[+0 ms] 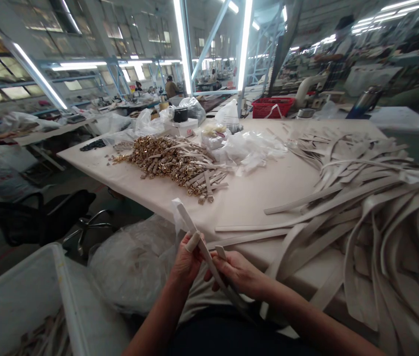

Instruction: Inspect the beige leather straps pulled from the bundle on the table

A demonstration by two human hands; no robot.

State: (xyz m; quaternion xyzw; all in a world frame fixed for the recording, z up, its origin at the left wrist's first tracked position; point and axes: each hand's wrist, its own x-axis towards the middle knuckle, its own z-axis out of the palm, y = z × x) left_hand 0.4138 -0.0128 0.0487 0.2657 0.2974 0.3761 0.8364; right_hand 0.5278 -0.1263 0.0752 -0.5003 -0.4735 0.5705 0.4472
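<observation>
My left hand (187,259) is closed around a long beige strap (184,213), whose pale end sticks up past the fingers. A light-coloured wrap covers its thumb. Beside it, my right hand (233,269) pinches the same strap or a second piece; a short beige end (220,253) shows above its fingers. The strap runs down between both hands towards my lap. A heap of short straps with gold metal fittings (168,160) lies ahead on the table. To the right, a large pile of long beige straps (372,207) hangs over the table's edge.
Clear plastic bags (246,151) lie on the pale table (246,198), with a red basket (272,107) behind. A white bin (61,277) holding strips stands at lower left, near a plastic-wrapped bundle (131,267) and a black chair (50,215). Other people sit farther back.
</observation>
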